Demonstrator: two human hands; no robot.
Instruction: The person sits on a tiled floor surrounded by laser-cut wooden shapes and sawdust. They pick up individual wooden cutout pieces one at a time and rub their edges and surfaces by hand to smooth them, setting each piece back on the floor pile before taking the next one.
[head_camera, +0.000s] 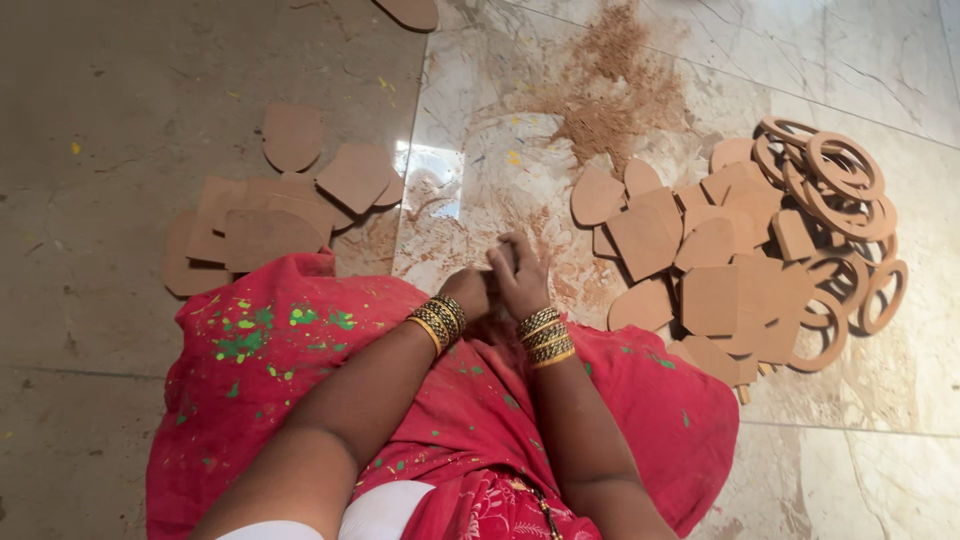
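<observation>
Red cloth (300, 350) spattered green and yellow; tan board cutouts (700, 260); gold-and-black bangles (545, 337); veined cream marble floor (860, 70).

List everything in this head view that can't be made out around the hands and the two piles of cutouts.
- What the left hand and right hand hold: head view, the closed fingers cover it, so its shape stays unclear.
- Lower brown cutouts in the right pile and left pile: overlapped by the pieces above.
- Cutout at the top edge: cut off by the frame.
- The person's legs: hidden under the red cloth.
</observation>
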